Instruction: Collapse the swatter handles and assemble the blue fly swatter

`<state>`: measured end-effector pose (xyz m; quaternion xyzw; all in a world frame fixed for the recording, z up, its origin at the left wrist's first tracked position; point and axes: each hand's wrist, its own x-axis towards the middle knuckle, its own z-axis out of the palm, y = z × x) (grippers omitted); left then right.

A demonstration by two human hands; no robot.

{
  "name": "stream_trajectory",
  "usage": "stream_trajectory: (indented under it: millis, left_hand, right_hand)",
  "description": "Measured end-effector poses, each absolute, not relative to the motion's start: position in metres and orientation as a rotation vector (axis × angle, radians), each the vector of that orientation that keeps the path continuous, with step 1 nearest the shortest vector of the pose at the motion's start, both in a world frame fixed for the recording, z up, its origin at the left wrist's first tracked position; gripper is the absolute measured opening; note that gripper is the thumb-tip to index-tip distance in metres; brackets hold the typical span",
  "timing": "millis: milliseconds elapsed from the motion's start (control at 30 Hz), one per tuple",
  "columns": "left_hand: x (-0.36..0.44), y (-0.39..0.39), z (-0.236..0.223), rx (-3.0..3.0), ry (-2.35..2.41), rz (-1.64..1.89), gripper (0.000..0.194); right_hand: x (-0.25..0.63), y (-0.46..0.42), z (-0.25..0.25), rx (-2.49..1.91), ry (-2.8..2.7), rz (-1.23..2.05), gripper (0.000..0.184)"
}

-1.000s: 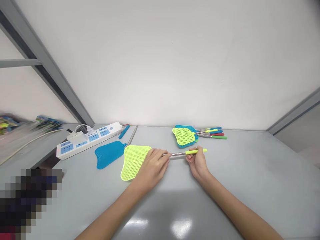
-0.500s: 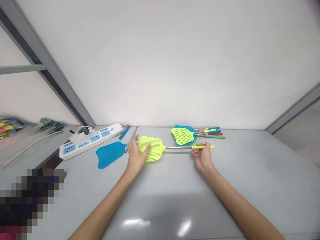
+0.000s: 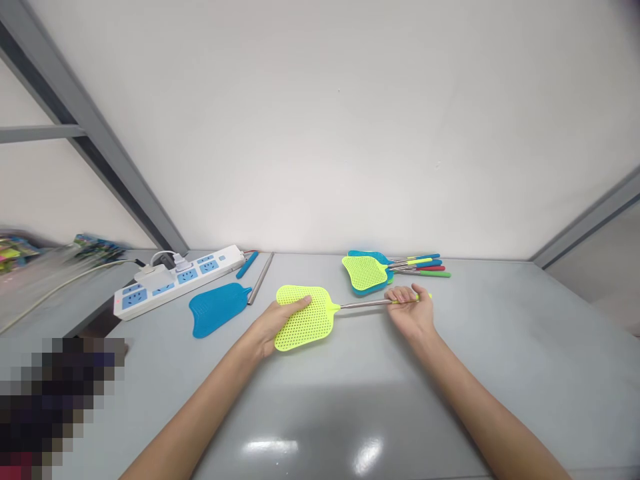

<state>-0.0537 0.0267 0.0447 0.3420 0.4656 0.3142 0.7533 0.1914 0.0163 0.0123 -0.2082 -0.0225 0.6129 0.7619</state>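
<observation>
I hold a yellow-green fly swatter (image 3: 307, 319) across the middle of the grey table (image 3: 500, 373). My left hand (image 3: 274, 324) grips the left edge of its mesh head, thumb on top. My right hand (image 3: 413, 312) is closed round its yellow-green handle, and the metal rod runs between my hands. A loose blue swatter head (image 3: 217, 308) lies flat to the left, with a metal rod (image 3: 260, 280) and a blue grip (image 3: 247, 264) beside it.
A pile of several swatters (image 3: 373, 270) with coloured handles lies at the back near the wall. A white and blue power strip (image 3: 175, 279) with plugs sits at the back left. Blurred packets (image 3: 95, 245) lie on the far left shelf.
The swatter's rod has lengthened as my hands moved apart. My left hand shifted from the rod to the mesh head. My right hand turned palm up round the handle.
</observation>
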Motion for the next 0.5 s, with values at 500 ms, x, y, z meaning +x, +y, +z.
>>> stream_trajectory:
  millis: [500]
  left_hand:
    - [-0.036,0.012,0.032,0.618,1.05,0.614,0.039]
  right_hand:
    - [0.171,0.0,0.016,-0.448,-0.082,1.269,0.036]
